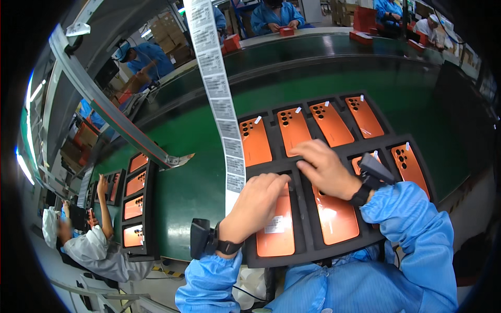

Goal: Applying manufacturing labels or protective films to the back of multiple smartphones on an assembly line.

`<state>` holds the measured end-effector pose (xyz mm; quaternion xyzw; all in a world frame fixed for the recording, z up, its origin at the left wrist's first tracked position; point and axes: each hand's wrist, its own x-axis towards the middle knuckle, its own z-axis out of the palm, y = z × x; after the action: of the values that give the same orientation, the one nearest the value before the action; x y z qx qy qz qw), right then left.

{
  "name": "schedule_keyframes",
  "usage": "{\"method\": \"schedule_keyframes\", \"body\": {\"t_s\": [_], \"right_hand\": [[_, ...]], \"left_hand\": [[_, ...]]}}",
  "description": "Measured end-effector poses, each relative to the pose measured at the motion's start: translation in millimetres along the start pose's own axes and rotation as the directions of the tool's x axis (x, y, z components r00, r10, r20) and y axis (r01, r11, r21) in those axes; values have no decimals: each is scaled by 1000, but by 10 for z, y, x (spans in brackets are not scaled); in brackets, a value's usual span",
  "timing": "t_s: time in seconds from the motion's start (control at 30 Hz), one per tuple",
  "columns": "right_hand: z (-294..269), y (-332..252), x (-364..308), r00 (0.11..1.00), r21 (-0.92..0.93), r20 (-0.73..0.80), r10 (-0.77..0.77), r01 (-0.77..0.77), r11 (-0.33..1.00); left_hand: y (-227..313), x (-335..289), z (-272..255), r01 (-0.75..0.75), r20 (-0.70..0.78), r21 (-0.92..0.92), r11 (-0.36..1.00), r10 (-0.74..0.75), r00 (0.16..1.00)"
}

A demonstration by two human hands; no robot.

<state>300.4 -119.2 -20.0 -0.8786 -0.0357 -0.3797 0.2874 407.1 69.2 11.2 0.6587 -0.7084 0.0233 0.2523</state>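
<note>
While I look down from the head camera, a black foam tray (pixel 308 245) lies before me on the green conveyor belt (pixel 198 188), its slots filled with orange phone backs lying camera side up. Four sit in the far row, and the near row holds more; the nearest orange phone back (pixel 279 232), at the tray's left end, carries a small white label (pixel 275 224) on its face.

My left hand (pixel 258 201) comes in from below, knuckles up, fingers curled down onto the top edge of that labelled phone back, resting on it rather than clasping it. My right hand (pixel 326 167) lies palm down across the tray's middle divider, fingers spread loosely and pressing on the foam, gripping nothing. Both wrists wear black straps with small devices, and my sleeves are blue.

A long strip of white labels (pixel 222 104) hangs down just beside my left hand. Further left, another black tray (pixel 136 208) of orange backs stands before a co-worker (pixel 94 245). Beyond the belt sit people in blue coats with red boxes (pixel 284 31).
</note>
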Motion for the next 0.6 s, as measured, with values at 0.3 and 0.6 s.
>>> {"method": "schedule_keyframes", "body": {"t_s": [0.3, 0.6], "right_hand": [[-372, -210, 104, 997, 44, -57, -42, 44, 998], [313, -590, 149, 979, 205, -32, -202, 204, 957]], "left_hand": [[-173, -191, -179, 203, -731, 171, 964, -13, 682], [-488, -534, -376, 574, 255, -773, 269, -697, 670]]}}
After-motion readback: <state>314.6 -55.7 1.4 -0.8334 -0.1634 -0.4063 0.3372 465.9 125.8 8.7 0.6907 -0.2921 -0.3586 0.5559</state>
